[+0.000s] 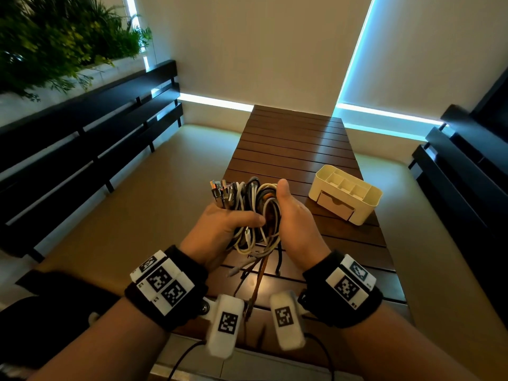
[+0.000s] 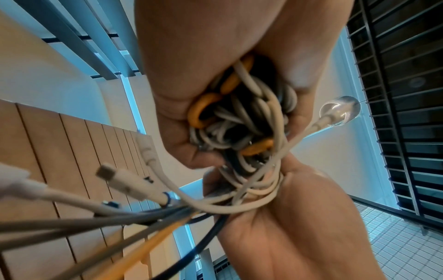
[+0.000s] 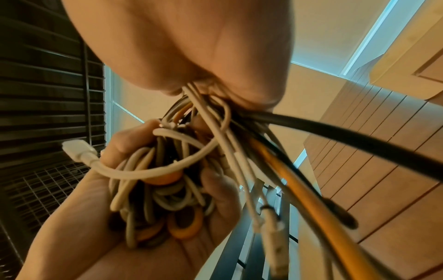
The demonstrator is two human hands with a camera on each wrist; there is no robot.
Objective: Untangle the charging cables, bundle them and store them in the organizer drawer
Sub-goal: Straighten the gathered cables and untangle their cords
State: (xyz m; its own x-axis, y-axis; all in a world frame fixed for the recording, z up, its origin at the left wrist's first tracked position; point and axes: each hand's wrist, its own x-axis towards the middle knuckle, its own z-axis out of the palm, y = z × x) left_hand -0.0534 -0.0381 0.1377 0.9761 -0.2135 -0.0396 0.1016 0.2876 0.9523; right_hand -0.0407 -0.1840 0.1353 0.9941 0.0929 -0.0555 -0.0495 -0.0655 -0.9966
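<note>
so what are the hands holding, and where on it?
Both grip one bundle of white, grey, black and orange charging cables. The left hand wraps its left side, thumb across the front; the right hand clasps its right side. Loose ends hang below.

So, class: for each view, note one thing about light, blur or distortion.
Head view: cyan light strips glare beside the blinds, table lines splay with the wide angle. Left wrist view: near plugs blurred. Right wrist view: black cable smeared, cable bundle sharper.

A home balcony or terrace: a slatted wooden table (image 1: pixel 297 149) stood between dark slatted benches (image 1: pixel 90 138), with roller blinds (image 1: pixel 258 48) drawn, leafy plants (image 1: pixel 63 37) alongside and pale floor tiles (image 2: pixel 402 244).
</note>
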